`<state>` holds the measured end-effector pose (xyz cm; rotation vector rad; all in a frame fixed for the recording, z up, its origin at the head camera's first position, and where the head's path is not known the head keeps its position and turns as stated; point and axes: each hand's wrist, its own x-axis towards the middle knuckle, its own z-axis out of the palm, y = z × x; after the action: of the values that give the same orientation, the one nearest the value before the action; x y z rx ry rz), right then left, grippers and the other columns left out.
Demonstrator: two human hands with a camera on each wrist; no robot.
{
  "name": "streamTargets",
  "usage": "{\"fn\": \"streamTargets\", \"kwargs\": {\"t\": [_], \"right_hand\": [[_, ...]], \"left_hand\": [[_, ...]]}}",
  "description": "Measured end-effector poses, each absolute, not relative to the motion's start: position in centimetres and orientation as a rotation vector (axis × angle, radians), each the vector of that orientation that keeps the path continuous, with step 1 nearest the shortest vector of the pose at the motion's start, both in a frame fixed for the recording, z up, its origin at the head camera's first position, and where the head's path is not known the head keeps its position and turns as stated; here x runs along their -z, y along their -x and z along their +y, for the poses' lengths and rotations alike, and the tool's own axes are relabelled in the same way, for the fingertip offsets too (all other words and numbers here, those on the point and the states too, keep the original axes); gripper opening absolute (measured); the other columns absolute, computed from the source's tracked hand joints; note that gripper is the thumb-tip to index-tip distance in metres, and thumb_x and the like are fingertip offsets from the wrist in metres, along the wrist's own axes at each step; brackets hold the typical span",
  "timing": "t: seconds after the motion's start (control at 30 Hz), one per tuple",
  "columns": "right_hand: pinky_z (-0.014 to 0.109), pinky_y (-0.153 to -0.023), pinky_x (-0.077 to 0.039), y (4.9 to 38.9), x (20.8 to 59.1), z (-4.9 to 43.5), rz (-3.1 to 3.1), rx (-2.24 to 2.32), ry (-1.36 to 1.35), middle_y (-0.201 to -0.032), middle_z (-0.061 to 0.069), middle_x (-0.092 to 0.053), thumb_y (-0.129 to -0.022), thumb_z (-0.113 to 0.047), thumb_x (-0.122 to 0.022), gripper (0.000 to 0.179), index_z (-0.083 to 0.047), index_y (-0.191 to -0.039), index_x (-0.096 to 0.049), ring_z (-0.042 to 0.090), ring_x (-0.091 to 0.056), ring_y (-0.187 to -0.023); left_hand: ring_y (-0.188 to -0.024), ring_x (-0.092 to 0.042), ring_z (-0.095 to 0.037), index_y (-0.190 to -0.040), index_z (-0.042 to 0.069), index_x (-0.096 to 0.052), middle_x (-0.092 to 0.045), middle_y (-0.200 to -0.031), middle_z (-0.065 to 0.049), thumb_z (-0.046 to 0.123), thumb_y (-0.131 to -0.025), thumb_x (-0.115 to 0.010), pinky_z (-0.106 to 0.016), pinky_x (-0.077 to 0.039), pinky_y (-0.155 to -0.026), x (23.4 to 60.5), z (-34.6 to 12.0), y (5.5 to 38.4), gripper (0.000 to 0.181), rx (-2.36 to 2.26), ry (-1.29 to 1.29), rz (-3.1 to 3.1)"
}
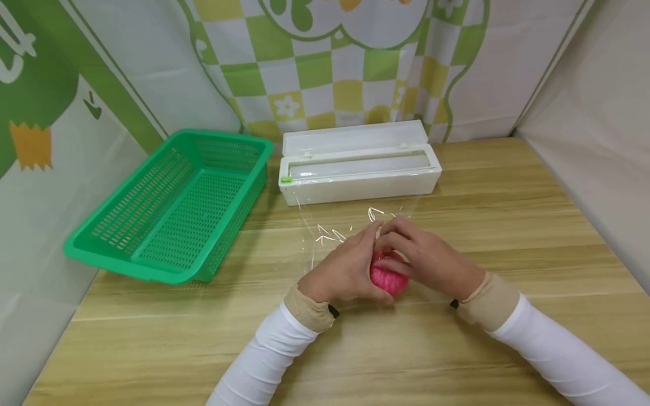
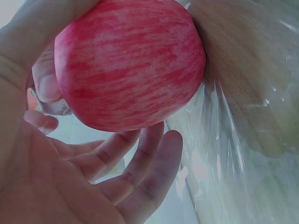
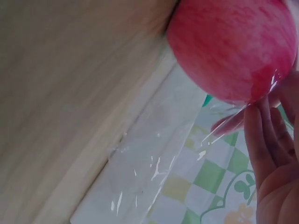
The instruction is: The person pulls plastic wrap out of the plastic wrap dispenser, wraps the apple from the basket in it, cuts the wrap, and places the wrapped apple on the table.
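Observation:
A pinkish-red apple (image 1: pixel 388 277) is between my two hands over the front half of the table. My left hand (image 1: pixel 345 268) holds it from the left, thumb on the near side and fingers (image 2: pixel 156 175) at its far side. From the right, my right hand (image 1: pixel 426 256) bends over the top, its fingertips pinching clear cling film (image 3: pixel 219 135) against the apple. This film stretches from the dispenser toward the apple, creased and shiny. In the left wrist view, folds of film (image 2: pixel 219 130) hang beside the apple (image 2: pixel 131 60).
Behind my hands stands a white cling film dispenser (image 1: pixel 360 189), lid raised, with a small green slider (image 1: pixel 286 179) at its left end. To the left sits a green perforated basket (image 1: pixel 170 276). A checkered cloth (image 1: pixel 325 73) hangs behind the wooden table (image 1: pixel 533 242).

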<state>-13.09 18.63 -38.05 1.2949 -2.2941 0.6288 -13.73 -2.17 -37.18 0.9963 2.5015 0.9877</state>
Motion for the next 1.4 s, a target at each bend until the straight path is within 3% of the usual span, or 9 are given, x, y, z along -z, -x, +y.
{"fn": "streamTargets", "kwargs": {"t": [0.17,0.37,0.57,0.9,1.0,1.1,1.2,1.3,1.4], "right_hand": [[0.029,-0.082,-0.061,13.1,38.1,18.4,-2.279,-0.685,-1.307,-0.106,0.001,-0.065,-0.078,-0.014,-0.093,0.025,-0.011,-0.096,-0.077,0.013,-0.067,-0.094],[0.038,-0.095,-0.059,12.6,37.5,19.0,-2.386,-0.633,-1.386,-0.117,0.000,-0.072,-0.080,-0.024,-0.093,0.040,-0.008,-0.113,-0.077,0.017,-0.067,-0.108],[0.046,-0.104,-0.055,12.0,36.8,19.9,-2.486,-0.554,-1.438,-0.131,0.002,-0.069,-0.079,-0.039,-0.093,0.062,-0.008,-0.128,-0.071,0.022,-0.064,-0.121],[0.047,-0.106,-0.055,12.2,36.6,20.2,-2.515,-0.512,-1.500,-0.134,0.004,-0.065,-0.079,-0.033,-0.094,0.058,-0.013,-0.129,-0.072,0.022,-0.061,-0.123],[0.046,-0.102,-0.057,12.3,36.7,20.2,-2.483,-0.529,-1.501,-0.130,0.004,-0.066,-0.077,-0.031,-0.096,0.057,-0.013,-0.126,-0.073,0.022,-0.063,-0.120],[0.045,-0.100,-0.058,12.5,36.7,20.2,-2.460,-0.544,-1.510,-0.126,0.003,-0.066,-0.077,-0.029,-0.096,0.057,-0.015,-0.126,-0.073,0.021,-0.063,-0.116],[0.044,-0.100,-0.057,12.6,36.7,20.1,-2.454,-0.557,-1.522,-0.125,0.002,-0.066,-0.078,-0.028,-0.095,0.058,-0.017,-0.130,-0.072,0.020,-0.062,-0.115],[0.044,-0.100,-0.057,12.6,36.7,20.1,-2.464,-0.557,-1.522,-0.125,0.002,-0.065,-0.078,-0.029,-0.095,0.059,-0.019,-0.132,-0.072,0.019,-0.062,-0.115],[0.043,-0.100,-0.058,12.6,36.6,20.0,-2.478,-0.558,-1.513,-0.125,0.002,-0.065,-0.079,-0.030,-0.094,0.058,-0.018,-0.131,-0.072,0.019,-0.063,-0.115]], "left_hand": [[-0.138,-0.058,-0.026,-0.168,0.006,-0.010,-0.055,-0.152,-0.011,0.034,-0.064,-0.103,-0.040,-0.046,-0.120,37.0,-2.3,13.7,0.142,-0.955,-0.955,2.505],[-0.153,-0.045,-0.031,-0.169,0.005,0.004,-0.038,-0.169,-0.016,0.035,-0.066,-0.102,-0.042,-0.038,-0.127,36.8,-2.4,13.6,0.150,-0.931,-0.943,2.494],[-0.151,-0.048,-0.031,-0.169,0.009,0.004,-0.040,-0.167,-0.017,0.036,-0.069,-0.100,-0.041,-0.043,-0.123,36.7,-2.2,13.5,0.147,-0.909,-0.946,2.503],[-0.151,-0.045,-0.030,-0.170,0.011,0.006,-0.041,-0.166,-0.014,0.040,-0.070,-0.100,-0.045,-0.042,-0.123,36.3,-2.8,13.3,0.149,-0.868,-1.003,2.499],[-0.146,-0.051,-0.030,-0.170,0.010,0.002,-0.045,-0.160,-0.016,0.040,-0.072,-0.099,-0.047,-0.048,-0.119,36.0,-3.9,13.3,0.144,-0.868,-1.027,2.495],[-0.137,-0.057,-0.031,-0.170,0.010,-0.011,-0.053,-0.152,-0.017,0.035,-0.078,-0.095,-0.049,-0.053,-0.112,35.5,-5.6,13.5,0.127,-0.828,-1.048,2.531],[-0.129,-0.063,-0.029,-0.163,0.008,-0.032,-0.059,-0.144,-0.015,0.027,-0.085,-0.089,-0.047,-0.056,-0.105,35.2,-7.5,13.6,0.098,-0.757,-1.086,2.579],[-0.112,-0.068,-0.024,-0.141,0.007,-0.056,-0.067,-0.131,-0.011,0.016,-0.088,-0.082,-0.041,-0.059,-0.095,34.9,-9.3,13.5,0.060,-0.683,-1.123,2.604],[-0.098,-0.068,-0.019,-0.116,0.011,-0.068,-0.069,-0.114,-0.004,0.009,-0.086,-0.079,-0.034,-0.059,-0.085,34.8,-10.9,13.1,0.032,-0.577,-1.153,2.607]]}}
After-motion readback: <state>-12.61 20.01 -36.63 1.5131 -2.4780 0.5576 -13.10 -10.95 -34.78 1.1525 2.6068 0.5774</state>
